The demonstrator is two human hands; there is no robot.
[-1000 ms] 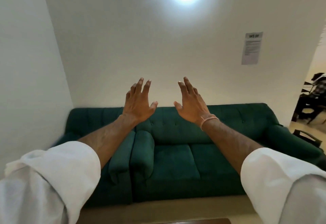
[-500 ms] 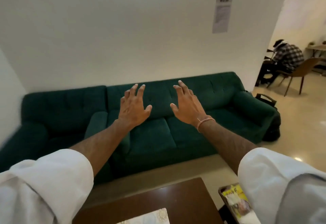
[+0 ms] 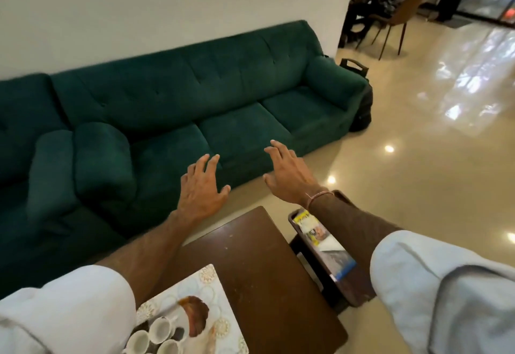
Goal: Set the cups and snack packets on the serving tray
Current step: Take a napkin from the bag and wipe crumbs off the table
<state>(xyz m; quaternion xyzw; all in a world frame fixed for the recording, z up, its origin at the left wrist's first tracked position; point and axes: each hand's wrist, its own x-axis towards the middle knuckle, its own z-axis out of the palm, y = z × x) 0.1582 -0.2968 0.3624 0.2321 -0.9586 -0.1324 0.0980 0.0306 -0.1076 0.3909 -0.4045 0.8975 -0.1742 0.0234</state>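
My left hand (image 3: 201, 188) and my right hand (image 3: 289, 176) are stretched out in front of me, palms down, fingers spread, holding nothing. Below my left sleeve a white patterned serving tray (image 3: 211, 281) lies on the dark wooden table (image 3: 267, 275). Three white cups (image 3: 156, 338) stand close together at the tray's near end, partly cut off by the frame edge. A yellow snack packet (image 3: 308, 221) and a blue-edged packet (image 3: 338, 263) lie on a dark side stand (image 3: 341, 292) right of the table, under my right forearm.
A long green sofa (image 3: 195, 92) runs along the white wall beyond the table. A dark bag (image 3: 362, 103) stands at its right end. Glossy beige floor spreads to the right. A person sits on a chair (image 3: 401, 16) in the far room.
The view has tilted down from the wall and ceiling light to the table. The tray, cups and packets have come into sight. Both hands have lowered, still spread.
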